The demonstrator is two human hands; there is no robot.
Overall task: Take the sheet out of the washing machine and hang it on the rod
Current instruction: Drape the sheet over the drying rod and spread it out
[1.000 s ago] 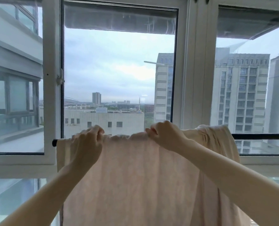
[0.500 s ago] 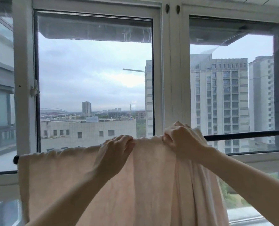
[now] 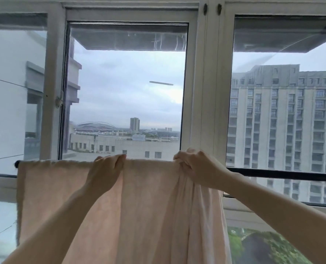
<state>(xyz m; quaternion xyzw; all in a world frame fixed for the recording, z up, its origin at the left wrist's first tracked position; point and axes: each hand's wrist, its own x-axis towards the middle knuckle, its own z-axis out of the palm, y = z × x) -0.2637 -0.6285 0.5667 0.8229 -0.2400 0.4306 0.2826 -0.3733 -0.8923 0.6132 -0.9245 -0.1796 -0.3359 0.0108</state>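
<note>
Pale pink cotton sheet (image 3: 148, 210) hangs over the thin black rod (image 3: 284, 173) w/ left hand (image 3: 105, 173) and right hand (image 3: 200, 167) both curled, pinching its top fold, prob. to spread the bunched right side flat.

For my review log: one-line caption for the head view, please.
Both hands, left hand and right hand, grip a pale pink sheet draped over a black rod before windows.

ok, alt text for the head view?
Both hands, left and right, grip the top fold of a pale pink cloth sheet draped over a black horizontal rod, before white-framed windows showing city buildings.
</note>
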